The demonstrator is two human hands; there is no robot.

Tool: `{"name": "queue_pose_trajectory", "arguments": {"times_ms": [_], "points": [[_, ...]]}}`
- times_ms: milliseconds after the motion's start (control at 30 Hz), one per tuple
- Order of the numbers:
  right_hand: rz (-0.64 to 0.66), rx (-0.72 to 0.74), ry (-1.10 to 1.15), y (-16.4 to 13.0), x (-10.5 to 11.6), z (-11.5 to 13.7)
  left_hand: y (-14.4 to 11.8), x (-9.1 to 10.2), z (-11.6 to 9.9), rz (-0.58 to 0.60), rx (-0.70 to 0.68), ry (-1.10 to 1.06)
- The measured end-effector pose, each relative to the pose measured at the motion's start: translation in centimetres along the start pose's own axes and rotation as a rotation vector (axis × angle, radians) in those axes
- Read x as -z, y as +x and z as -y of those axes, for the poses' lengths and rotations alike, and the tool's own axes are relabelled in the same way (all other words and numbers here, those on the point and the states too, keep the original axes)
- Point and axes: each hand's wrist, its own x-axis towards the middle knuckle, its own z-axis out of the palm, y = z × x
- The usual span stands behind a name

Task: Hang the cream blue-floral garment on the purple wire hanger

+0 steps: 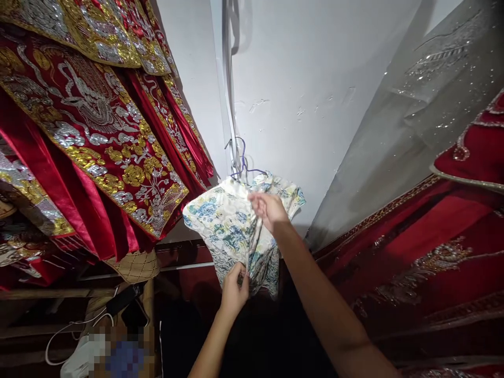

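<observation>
A white garment with a blue, green and yellow flower print (220,215) hangs on a purple hanger (243,160), whose hook is up by a metal rail against the wall. Low on the garment's front edge, my left hand (235,286) pinches the cloth between thumb and fingers. Higher up, near the collar, my right hand (268,207) is at the same front edge with its fingers bent together; it is slightly blurred, and what lies between the fingertips is hidden. The garment's front parts below my right hand.
Red garments with gold and silver embroidery (118,142) hang at the left. Sheer white sparkling fabric (394,115) and red beaded garments (452,226) hang at the right. A wooden stool (148,302) with a white cable (49,344) stands lower left.
</observation>
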Motion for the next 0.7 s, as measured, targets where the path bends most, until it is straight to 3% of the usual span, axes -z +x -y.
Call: {"name": "queue_pose_trajectory", "arguments": {"times_ms": [100,233,400,500,600,700], "points": [[0.072,0.131,-0.074,1.9,-2.4,3.1,0.8,1.0,0.0,0.037,0.017,-0.008],[0.16,0.232,-0.228,0.8,-3.8,2.6,3.6,3.8,-2.6,0.079,-0.038,-0.053],[0.144,0.277,-0.32,-1.2,-3.0,1.2,10.3,8.7,-10.4,-0.201,-0.327,-0.042],[0.131,0.327,-0.343,-1.4,-2.5,1.5,14.1,10.7,-14.1,-0.156,-0.445,0.126],[0.106,0.371,-0.375,-0.7,-1.7,0.6,15.9,11.0,-15.6,-0.109,-0.504,0.272],[0.059,0.314,-0.469,0.4,-0.2,-2.5,16.1,10.7,-15.7,-0.152,-0.524,0.292]]}}
